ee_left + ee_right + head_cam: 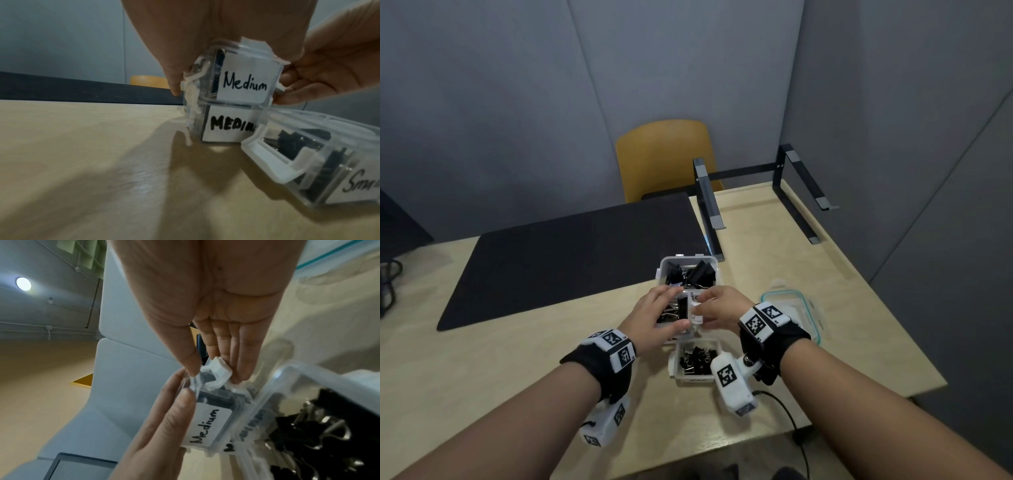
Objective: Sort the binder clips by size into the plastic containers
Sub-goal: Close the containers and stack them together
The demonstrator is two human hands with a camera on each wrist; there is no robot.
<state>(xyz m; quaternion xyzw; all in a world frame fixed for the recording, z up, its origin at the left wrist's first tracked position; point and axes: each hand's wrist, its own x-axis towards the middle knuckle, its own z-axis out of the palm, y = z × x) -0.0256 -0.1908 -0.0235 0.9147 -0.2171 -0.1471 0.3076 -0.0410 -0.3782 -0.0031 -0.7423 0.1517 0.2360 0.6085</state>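
A clear plastic container labelled "Medium" (244, 81) holds black binder clips and sits on top of a second box marked "MEDIUM" (228, 128). My left hand (654, 315) grips the upper container (681, 313) from its left side and top. My right hand (719, 308) pinches the white latch flap (218, 374) on its right end between thumb and fingers. A container of small clips (695, 359), labelled "Small" (362, 183), lies nearest me. A container of large clips (688, 272) stands just beyond the hands.
A clear lid with a teal seal (794, 308) lies on the wooden table (517, 359) to the right. A black mat (568, 253) covers the left back. A black metal stand (791, 192) and a yellow chair (664, 154) are behind. A cable (787, 414) runs near the front edge.
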